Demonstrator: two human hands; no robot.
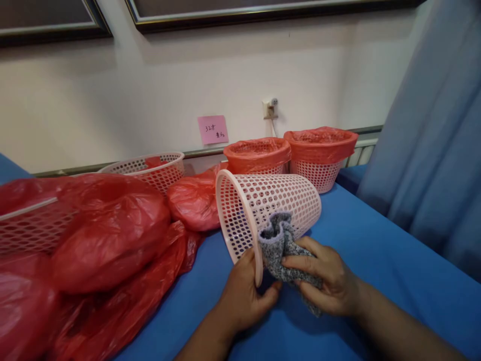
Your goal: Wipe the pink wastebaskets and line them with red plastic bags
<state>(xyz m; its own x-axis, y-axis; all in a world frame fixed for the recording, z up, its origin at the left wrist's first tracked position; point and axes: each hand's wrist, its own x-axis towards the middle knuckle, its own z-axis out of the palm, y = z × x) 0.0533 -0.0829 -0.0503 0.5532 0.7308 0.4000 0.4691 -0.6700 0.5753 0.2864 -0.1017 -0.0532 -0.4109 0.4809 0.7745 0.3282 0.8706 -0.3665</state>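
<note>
A pale pink perforated plastic wastebasket (278, 193) lies tipped on its side, its round mouth facing left. My left hand (246, 293) grips the lower part of its rim, fingers inside and thumb outside. Bunched in my right hand (325, 276) is a grey speckled cloth (276, 250) with a pale edge, pressed against the basket's side close to the rim. The fingertips inside the basket are partly hidden by the rim.
Red plastic bags (112, 230) are heaped on the left around more baskets (165, 173). Two baskets with red liners (259, 153) stand behind, by the wall. A blue covered surface (379, 260) lies underneath, and a blue curtain (436, 150) hangs at right.
</note>
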